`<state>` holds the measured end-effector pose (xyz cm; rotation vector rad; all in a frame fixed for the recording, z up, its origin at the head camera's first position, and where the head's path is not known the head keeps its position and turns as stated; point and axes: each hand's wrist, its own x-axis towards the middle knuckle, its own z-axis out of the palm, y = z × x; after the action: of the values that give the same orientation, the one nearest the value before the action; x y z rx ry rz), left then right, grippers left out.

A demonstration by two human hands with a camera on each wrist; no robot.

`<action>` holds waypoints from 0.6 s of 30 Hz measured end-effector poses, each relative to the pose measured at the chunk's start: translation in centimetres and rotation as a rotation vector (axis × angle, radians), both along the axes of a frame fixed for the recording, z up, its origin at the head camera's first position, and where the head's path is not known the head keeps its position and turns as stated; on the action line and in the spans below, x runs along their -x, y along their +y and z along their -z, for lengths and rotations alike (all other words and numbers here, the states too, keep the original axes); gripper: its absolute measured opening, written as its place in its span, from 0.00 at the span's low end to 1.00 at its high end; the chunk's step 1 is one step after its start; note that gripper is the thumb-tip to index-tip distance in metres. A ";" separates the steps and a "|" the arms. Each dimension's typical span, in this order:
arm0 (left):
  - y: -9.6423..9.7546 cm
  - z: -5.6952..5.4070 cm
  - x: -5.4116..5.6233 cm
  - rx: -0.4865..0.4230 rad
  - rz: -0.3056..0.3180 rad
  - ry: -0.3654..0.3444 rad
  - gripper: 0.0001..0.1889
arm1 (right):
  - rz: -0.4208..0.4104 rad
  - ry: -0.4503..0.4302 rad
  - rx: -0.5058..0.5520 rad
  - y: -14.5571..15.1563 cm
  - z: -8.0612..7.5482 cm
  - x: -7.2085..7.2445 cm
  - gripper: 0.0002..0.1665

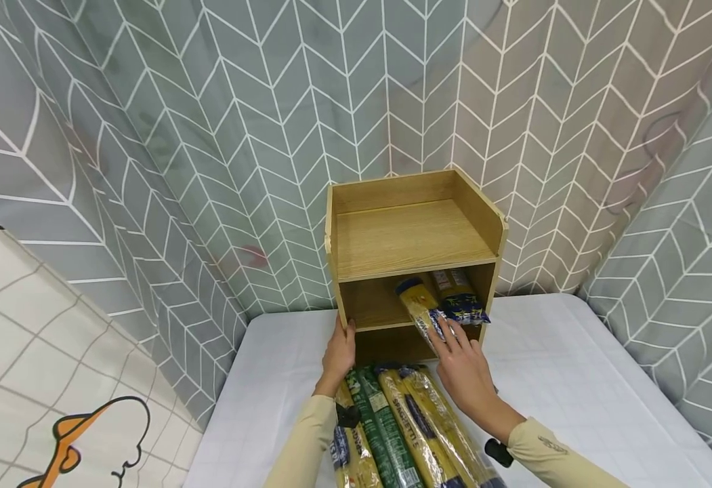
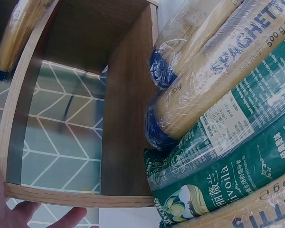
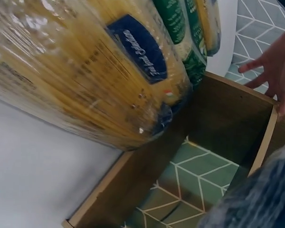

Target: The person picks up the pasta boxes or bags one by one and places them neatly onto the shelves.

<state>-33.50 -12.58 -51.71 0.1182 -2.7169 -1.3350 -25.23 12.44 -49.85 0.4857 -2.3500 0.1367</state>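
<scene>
A small wooden shelf (image 1: 416, 234) stands at the back of the white-covered table. My left hand (image 1: 339, 352) holds its left side panel near the front edge, with fingers spread along the outside in the right wrist view. My right hand (image 1: 467, 373) grips the near end of a spaghetti pack (image 1: 415, 298), its fingers on top of the wrapper; the thumb is hidden. The pack slants out of the middle compartment, its blue far end inside. Beside it on the right, another yellow pasta pack (image 1: 456, 293) lies in that compartment.
In front of the shelf, several long packs lie side by side: yellow spaghetti packs (image 1: 401, 413) and green packs (image 1: 380, 420). Their far ends reach the lower compartment (image 2: 71, 128). A patterned curtain (image 1: 307, 122) hangs behind and around the table (image 1: 545, 366).
</scene>
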 end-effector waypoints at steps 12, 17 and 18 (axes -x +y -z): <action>0.1 0.2 -0.2 -0.003 -0.005 -0.004 0.32 | 0.081 -0.211 -0.018 -1.1 -2.0 0.9 0.31; 0.1 0.1 0.0 0.001 -0.009 0.005 0.32 | 0.106 -0.273 -0.008 -1.6 -3.2 1.7 0.29; 0.2 0.1 0.0 0.001 -0.010 0.006 0.32 | 0.110 -0.288 -0.006 -1.7 -3.4 1.8 0.29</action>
<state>-33.51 -12.41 -51.78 0.1279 -2.7085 -1.3298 -27.07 10.75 -46.47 0.3571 -2.6533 0.1575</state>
